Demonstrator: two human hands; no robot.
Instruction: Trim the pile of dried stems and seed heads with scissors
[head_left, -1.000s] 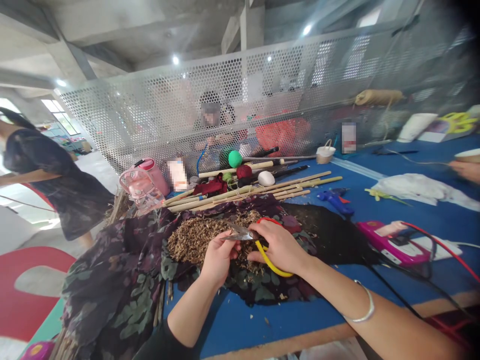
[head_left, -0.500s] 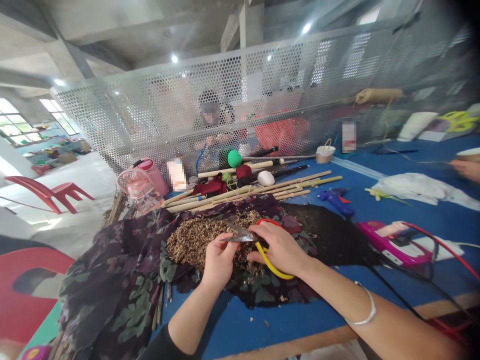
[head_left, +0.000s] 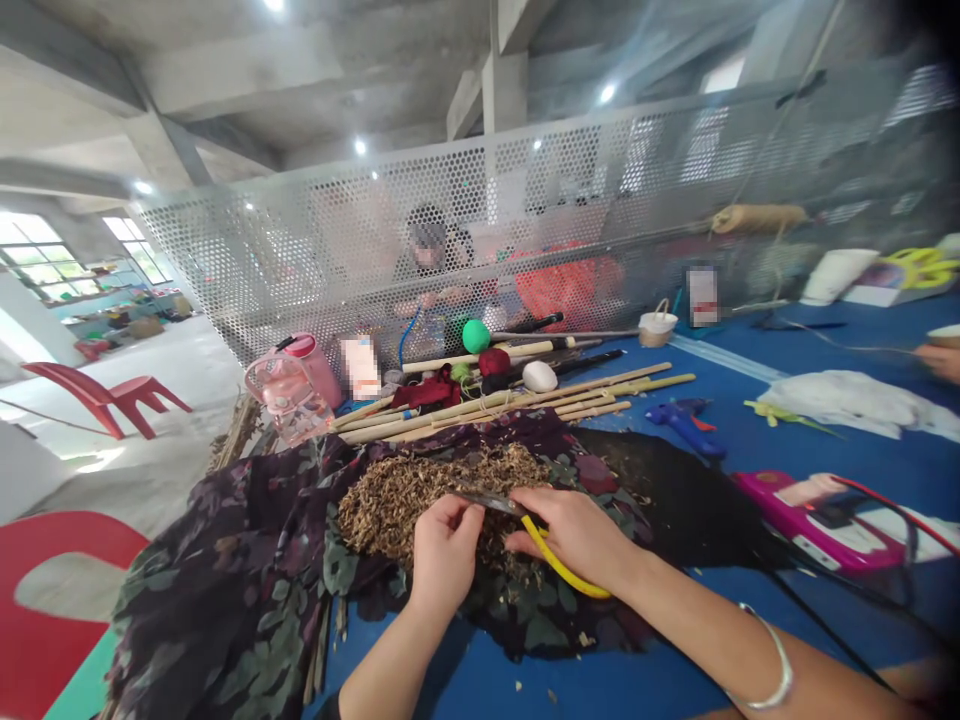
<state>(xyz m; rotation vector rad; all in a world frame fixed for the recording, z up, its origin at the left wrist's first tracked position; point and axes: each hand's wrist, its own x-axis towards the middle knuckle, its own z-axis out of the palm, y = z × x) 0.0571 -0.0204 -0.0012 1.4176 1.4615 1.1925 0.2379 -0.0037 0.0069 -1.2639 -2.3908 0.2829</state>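
Landmark: the pile of brown chopped plant bits (head_left: 397, 490), heaped on the dark patterned cloth (head_left: 240, 540) over the blue table (head_left: 480, 670).

Right hand: your right hand (head_left: 574, 535) is at the pile's right near side, gripping the scissors (head_left: 499, 503) by the handles; one yellow handle loop shows below your fingers. The blades lie across the pile's near part, pointing toward your left hand (head_left: 448, 550). How far they are parted: cannot tell.

Left hand: at the pile's near edge, thumb and fingers drawn together by the blade tip. Whether you pinch a small piece there, cannot tell; your fingers cover the spot.

Beyond the pile: light wooden sticks (head_left: 630, 376) laid side by side; past these, a green ball (head_left: 475, 336), a dark red ball (head_left: 493, 361) and a white ball (head_left: 540, 376). Beyond and left of the pile: a pink bottle (head_left: 319, 372).

Right of the pile: black cloth (head_left: 682, 500), then a magenta box (head_left: 810, 500) with cables; a blue glue gun (head_left: 686, 425) farther back.
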